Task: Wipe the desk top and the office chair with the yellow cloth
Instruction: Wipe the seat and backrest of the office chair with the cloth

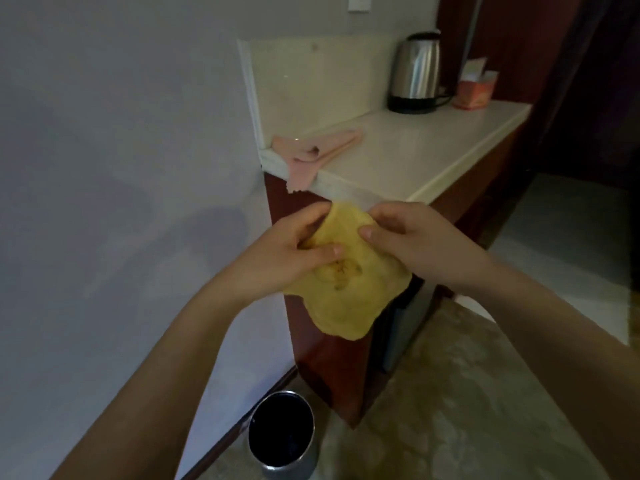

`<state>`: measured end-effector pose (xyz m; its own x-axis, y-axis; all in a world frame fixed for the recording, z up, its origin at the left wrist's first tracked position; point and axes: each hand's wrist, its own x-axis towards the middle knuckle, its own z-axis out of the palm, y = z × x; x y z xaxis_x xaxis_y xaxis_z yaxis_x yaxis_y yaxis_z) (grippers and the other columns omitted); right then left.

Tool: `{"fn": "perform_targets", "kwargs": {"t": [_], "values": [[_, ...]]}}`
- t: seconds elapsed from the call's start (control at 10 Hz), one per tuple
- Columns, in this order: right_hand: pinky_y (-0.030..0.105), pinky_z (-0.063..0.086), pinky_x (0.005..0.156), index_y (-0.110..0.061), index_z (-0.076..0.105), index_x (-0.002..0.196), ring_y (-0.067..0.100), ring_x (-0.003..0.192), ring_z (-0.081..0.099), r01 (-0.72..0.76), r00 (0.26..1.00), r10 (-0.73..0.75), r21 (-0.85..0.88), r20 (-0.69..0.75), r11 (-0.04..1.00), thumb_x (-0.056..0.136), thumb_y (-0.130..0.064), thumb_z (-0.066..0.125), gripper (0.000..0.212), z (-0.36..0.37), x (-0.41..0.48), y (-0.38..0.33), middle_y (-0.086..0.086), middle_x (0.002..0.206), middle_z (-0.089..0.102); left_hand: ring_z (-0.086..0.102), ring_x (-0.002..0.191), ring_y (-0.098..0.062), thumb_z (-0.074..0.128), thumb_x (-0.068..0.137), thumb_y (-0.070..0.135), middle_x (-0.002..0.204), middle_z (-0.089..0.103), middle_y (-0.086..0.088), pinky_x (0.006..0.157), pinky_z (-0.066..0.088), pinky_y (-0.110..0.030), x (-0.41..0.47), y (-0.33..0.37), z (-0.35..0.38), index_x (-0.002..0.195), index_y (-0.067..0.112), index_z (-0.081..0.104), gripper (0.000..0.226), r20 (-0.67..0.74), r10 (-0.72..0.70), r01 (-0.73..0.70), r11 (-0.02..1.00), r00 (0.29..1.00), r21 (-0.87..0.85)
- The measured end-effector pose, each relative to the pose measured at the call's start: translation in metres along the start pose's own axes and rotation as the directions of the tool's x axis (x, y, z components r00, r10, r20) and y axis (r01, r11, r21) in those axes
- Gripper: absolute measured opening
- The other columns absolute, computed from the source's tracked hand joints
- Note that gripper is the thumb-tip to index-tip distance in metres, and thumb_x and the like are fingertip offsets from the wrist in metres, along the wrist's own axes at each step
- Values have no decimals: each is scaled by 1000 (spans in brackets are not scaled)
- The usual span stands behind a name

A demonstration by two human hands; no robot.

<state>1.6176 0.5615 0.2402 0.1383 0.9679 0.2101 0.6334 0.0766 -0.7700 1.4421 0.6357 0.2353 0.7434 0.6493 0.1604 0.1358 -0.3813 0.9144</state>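
The yellow cloth [349, 292] hangs in the air in front of the counter's near end, with a darker stain near its middle. My left hand [294, 247] pinches its upper left part between thumb and fingers. My right hand [408, 233] grips the upper right edge, thumb on top of the fabric. The pale counter top [408, 157] lies just beyond the hands, above a reddish-brown cabinet [322, 355]. No office chair is in view.
A pink cloth [311, 154] lies on the counter's near left corner, partly hanging over the edge. A steel kettle [415, 74] and an orange box [472, 91] stand at the far end. A round metal bin [282, 434] sits on the floor by the wall.
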Motion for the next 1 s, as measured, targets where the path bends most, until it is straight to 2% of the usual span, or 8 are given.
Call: {"fn": "perform_targets", "kwargs": {"t": [0.2,0.3,0.4,0.5,0.7,0.8,0.9,1.0], "values": [[18,47,63,-31,60,84,3,75,62,192,981,-189,46,-51,980,93,-24,58,12,-56,122,36,-7,85,67,67,76,-1,63,89,11,92,68,2,64,49,-13,124,16,-28,112,27,58,28,-148,47,-24,988,988,151],[18,43,61,-33,57,82,8,79,60,152,979,-147,26,-138,988,87,-25,67,13,-84,181,65,-6,85,66,65,81,-6,64,89,21,94,66,4,66,47,-11,197,10,-35,112,27,59,24,-204,15,42,962,979,269],[25,46,70,-26,57,103,16,89,59,12,992,-44,-262,-116,965,82,-25,72,26,-101,216,115,2,103,66,56,99,-15,58,92,29,109,59,3,81,44,-19,252,-23,-26,130,23,52,39,-249,-80,210,805,965,554],[31,38,97,-25,49,134,24,120,49,186,982,-170,-453,77,872,86,-36,64,52,-111,228,150,6,133,53,35,131,-34,51,93,34,143,42,-8,109,27,-45,278,-58,-11,141,26,42,49,-281,-102,289,558,954,778],[24,-8,113,-31,10,151,2,144,-3,542,794,-210,-509,570,668,101,-47,21,55,-107,238,166,-13,158,6,1,147,-23,21,101,43,158,18,0,117,0,-41,272,-63,8,147,26,32,50,-341,-1,323,320,940,890],[31,-7,116,-30,12,151,6,145,-1,609,763,-239,-543,601,578,100,-51,18,56,-115,243,163,-11,159,10,3,147,-19,21,103,39,159,15,3,116,-2,-38,264,-53,19,149,29,25,48,-438,8,425,232,899,875],[36,7,117,-32,30,146,15,143,19,671,740,-365,-586,565,454,99,-50,26,50,-119,250,149,-8,154,27,22,143,-23,10,91,52,153,33,1,115,8,-39,243,-41,38,145,28,36,65,-590,77,540,323,804,777],[29,35,95,-35,54,129,13,118,50,753,658,-614,-383,436,534,96,-43,42,36,-110,238,130,-11,130,57,43,131,-24,19,88,49,139,52,1,109,25,-40,212,-36,64,135,24,51,63,-675,100,586,415,731,696]]}}
